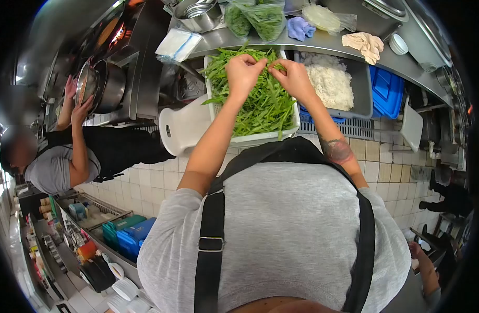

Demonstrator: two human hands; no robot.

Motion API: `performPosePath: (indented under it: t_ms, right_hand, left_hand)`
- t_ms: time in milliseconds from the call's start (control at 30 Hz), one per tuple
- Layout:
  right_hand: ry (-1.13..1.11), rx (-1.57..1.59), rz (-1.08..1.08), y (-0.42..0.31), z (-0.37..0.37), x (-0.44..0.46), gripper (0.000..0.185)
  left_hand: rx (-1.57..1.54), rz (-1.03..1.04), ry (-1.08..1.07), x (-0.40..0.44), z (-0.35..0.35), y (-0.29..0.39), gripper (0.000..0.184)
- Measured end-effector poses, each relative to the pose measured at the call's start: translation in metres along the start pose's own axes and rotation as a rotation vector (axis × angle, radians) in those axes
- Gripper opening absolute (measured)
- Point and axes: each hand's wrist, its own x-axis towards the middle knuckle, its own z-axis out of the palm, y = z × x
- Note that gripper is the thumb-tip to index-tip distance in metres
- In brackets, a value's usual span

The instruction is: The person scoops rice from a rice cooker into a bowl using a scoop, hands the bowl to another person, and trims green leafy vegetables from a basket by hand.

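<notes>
Cut green vegetable stalks (pixel 260 112) fill a white crate (pixel 298 120) in front of me. Over the crate's upper part, my left hand (pixel 244 73) is closed in a pinch, its fingertips close to those of the other hand. My right hand (pixel 291 76) also pinches, near the crate's right side. Both seem to have a thin piece of green stalk between the fingertips, though it is small and partly hidden. More greens lie right beneath both hands.
White rice (pixel 331 83) sits in a grey tub (pixel 362 88) to the right, beside a blue crate (pixel 387 91). A white chair (pixel 179 124) stands left. Bagged greens (pixel 256 20) rest on the steel counter (pixel 218 40). A co-worker (pixel 62 161) holds a pan (pixel 86 83) at far left.
</notes>
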Motion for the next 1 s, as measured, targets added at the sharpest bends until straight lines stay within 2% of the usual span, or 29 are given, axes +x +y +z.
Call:
performPosePath:
  t_ms: [100,200,300,400,500,700,767,867,900,1000]
  right_hand:
    - [0.072,0.002,-0.136,0.011,0.009,-0.008,0.018]
    - [-0.007,-0.033,-0.034,0.013,0.007,-0.021,0.020]
    - [0.037,-0.019,-0.033,0.030,0.010,-0.037,0.019]
    - [-0.006,-0.036,0.065,0.038,0.007,-0.049,0.018]
    - [-0.034,-0.111,0.074,0.040,0.006,-0.054,0.017]
    - [0.152,0.156,0.321,0.067,0.019,-0.057,0.014]
    - [0.248,0.412,0.410,0.083,0.028,-0.057,0.012]
    - [0.367,0.746,0.612,0.106,0.011,-0.062,0.011]
    - [0.401,0.851,0.687,0.115,0.000,-0.062,0.011]
    - [0.407,1.109,0.704,0.126,-0.032,-0.069,0.014]
  left_hand:
    - [0.028,-0.038,0.074,-0.012,0.011,-0.005,0.027]
    - [-0.002,-0.042,0.090,-0.025,0.026,-0.014,0.027]
    - [-0.005,-0.063,0.096,-0.040,0.040,-0.021,0.027]
    - [-0.040,-0.113,0.080,-0.047,0.048,-0.027,0.027]
    - [-0.052,-0.090,0.065,-0.051,0.054,-0.028,0.028]
    - [-0.154,-0.068,0.102,-0.063,0.065,-0.020,0.027]
    - [-0.155,-0.017,0.145,-0.065,0.068,-0.022,0.026]
    - [-0.217,-0.093,0.206,-0.063,0.063,-0.034,0.026]
    - [-0.082,-0.064,0.110,-0.061,0.055,-0.039,0.027]
    - [0.395,0.003,-0.210,-0.055,0.030,-0.069,0.031]
